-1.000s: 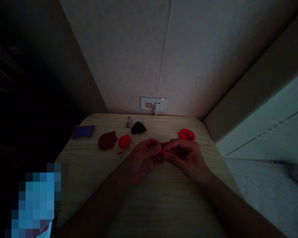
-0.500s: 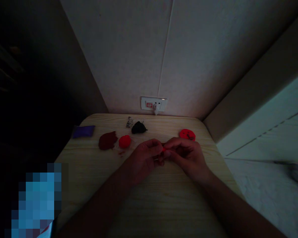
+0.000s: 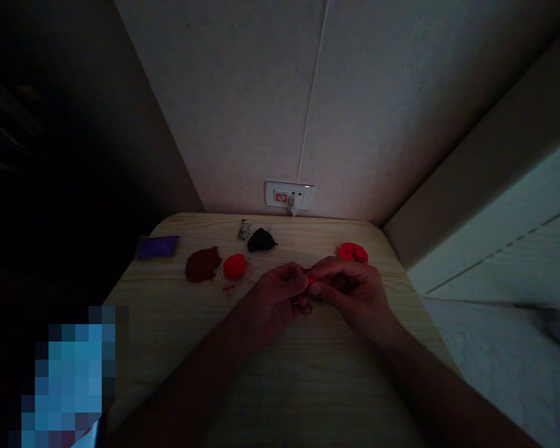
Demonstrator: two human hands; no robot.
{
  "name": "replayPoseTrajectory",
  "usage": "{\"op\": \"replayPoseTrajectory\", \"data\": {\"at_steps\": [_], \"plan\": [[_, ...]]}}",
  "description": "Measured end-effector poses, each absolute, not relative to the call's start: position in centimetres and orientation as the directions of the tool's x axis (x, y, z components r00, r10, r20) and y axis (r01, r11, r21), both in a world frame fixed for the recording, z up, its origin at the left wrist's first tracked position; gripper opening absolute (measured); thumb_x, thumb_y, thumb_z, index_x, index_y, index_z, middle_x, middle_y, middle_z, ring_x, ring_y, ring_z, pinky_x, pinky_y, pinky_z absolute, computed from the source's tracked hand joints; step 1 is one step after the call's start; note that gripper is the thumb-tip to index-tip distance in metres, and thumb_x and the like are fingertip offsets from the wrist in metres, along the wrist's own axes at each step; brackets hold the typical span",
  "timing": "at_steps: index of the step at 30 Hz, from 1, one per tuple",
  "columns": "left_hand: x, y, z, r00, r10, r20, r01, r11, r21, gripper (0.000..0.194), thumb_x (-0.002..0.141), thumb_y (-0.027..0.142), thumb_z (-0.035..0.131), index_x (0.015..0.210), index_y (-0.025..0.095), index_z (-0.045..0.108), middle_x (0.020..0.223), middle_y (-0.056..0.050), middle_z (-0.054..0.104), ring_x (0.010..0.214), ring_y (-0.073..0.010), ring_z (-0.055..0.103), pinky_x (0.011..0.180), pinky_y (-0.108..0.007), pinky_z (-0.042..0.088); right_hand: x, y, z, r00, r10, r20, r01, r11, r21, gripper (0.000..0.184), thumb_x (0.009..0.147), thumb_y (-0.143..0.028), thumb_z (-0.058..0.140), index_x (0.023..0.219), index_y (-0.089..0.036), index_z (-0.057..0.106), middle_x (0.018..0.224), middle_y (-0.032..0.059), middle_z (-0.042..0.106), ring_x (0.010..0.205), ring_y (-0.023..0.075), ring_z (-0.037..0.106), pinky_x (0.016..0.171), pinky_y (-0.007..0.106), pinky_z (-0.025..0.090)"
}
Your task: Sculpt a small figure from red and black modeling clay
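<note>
Between the fingertips of both hands is a small piece of red clay [image 3: 312, 280], mostly covered by them. My left hand [image 3: 277, 295] pinches it from the left, thumb on top. From the right, my right hand [image 3: 350, 289] grips it with thumb and forefinger. A ball of red clay [image 3: 234, 266] rests on clear film left of my hands. Beside it lies a flat brown-red lump of clay [image 3: 202, 264]. Behind, a black lump of clay [image 3: 261, 240] sits near the wall. Beyond my right hand lies a flat red clay disc [image 3: 352, 252] with dark marks.
A purple packet [image 3: 157, 247] lies at the left edge of the wooden table [image 3: 280, 386]. Black-smudged film [image 3: 243, 229] is beside the black lump. A wall socket [image 3: 289, 195] with a plug is just above the back edge. A white panel stands to the right.
My fingers have shifted slightly around the red clay, and the right hand has risen a little. Dark colour visible at the fingertips earlier no longer shows. The other pieces stay in place.
</note>
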State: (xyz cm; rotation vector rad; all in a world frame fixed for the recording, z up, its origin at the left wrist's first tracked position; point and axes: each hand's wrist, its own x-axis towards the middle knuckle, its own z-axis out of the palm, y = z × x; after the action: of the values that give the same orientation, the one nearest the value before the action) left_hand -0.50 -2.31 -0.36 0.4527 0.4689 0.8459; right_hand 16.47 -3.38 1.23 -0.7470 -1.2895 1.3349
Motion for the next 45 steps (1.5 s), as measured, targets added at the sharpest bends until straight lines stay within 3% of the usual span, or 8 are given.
{"op": "replayPoseTrajectory", "data": {"at_steps": [10, 17, 26, 33, 45], "plan": [[-0.4, -2.2, -0.2, 0.562, 0.812, -0.154, -0.623, 0.539, 0.567, 0.026, 0.076, 0.027, 0.09, 0.081, 0.015, 0.068, 0.071, 0.0, 0.065, 0.063, -0.0098, 0.059, 0.063, -0.024, 0.051, 16.1, -3.5, 1.5, -0.2, 0.938, 0.284, -0.295, 0.219, -0.93, 0.014, 0.08, -0.019, 0.088, 0.092, -0.022, 0.081, 0.083, 0.0023, 0.079, 0.065, 0.0148, 0.075, 0.058, 0.027, 0.068], [-0.1, -2.2, -0.3, 0.499, 0.859, -0.116, -0.631, 0.452, 0.631, 0.028, 0.073, 0.029, 0.093, 0.087, 0.014, 0.074, 0.07, 0.0, 0.068, 0.062, -0.0101, 0.06, 0.062, -0.023, 0.052, 16.4, -3.4, 1.4, -0.124, 0.937, 0.327, -0.17, 0.305, -0.937, 0.014, 0.076, -0.024, 0.092, 0.088, -0.023, 0.083, 0.08, 0.003, 0.077, 0.063, 0.0162, 0.075, 0.056, 0.028, 0.068], [-0.1, -2.0, 0.0, 0.369, 0.923, -0.112, -0.634, 0.338, 0.696, 0.023, 0.07, 0.022, 0.092, 0.085, 0.015, 0.076, 0.072, -0.001, 0.073, 0.062, -0.0104, 0.064, 0.064, -0.024, 0.053, 16.7, -3.4, 0.2, -0.072, 0.913, 0.401, -0.081, 0.395, -0.915, 0.035, 0.076, -0.024, 0.092, 0.109, -0.03, 0.082, 0.09, 0.0039, 0.074, 0.069, 0.0157, 0.071, 0.059, 0.029, 0.064], [0.0, -2.1, -0.1, 0.28, 0.959, -0.042, -0.572, 0.201, 0.795, 0.019, 0.071, 0.021, 0.089, 0.083, 0.015, 0.076, 0.071, -0.002, 0.075, 0.062, -0.0119, 0.065, 0.064, -0.025, 0.053, 16.8, -3.4, 1.0, -0.078, 0.876, 0.476, 0.132, 0.482, -0.866, 0.013, 0.088, -0.022, 0.081, 0.1, -0.027, 0.084, 0.083, 0.005, 0.075, 0.069, 0.017, 0.07, 0.053, 0.027, 0.057], [-0.2, -1.9, -0.4, 0.222, 0.975, 0.013, -0.46, 0.093, 0.883, 0.018, 0.073, 0.025, 0.09, 0.084, 0.017, 0.077, 0.069, -0.001, 0.074, 0.061, -0.0125, 0.066, 0.063, -0.026, 0.053, 17.1, -3.6, 0.6, -0.032, 0.861, 0.508, 0.209, 0.503, -0.839, 0.011, 0.088, -0.021, 0.081, 0.097, -0.027, 0.083, 0.082, 0.0036, 0.078, 0.068, 0.018, 0.072, 0.059, 0.03, 0.061]]}}
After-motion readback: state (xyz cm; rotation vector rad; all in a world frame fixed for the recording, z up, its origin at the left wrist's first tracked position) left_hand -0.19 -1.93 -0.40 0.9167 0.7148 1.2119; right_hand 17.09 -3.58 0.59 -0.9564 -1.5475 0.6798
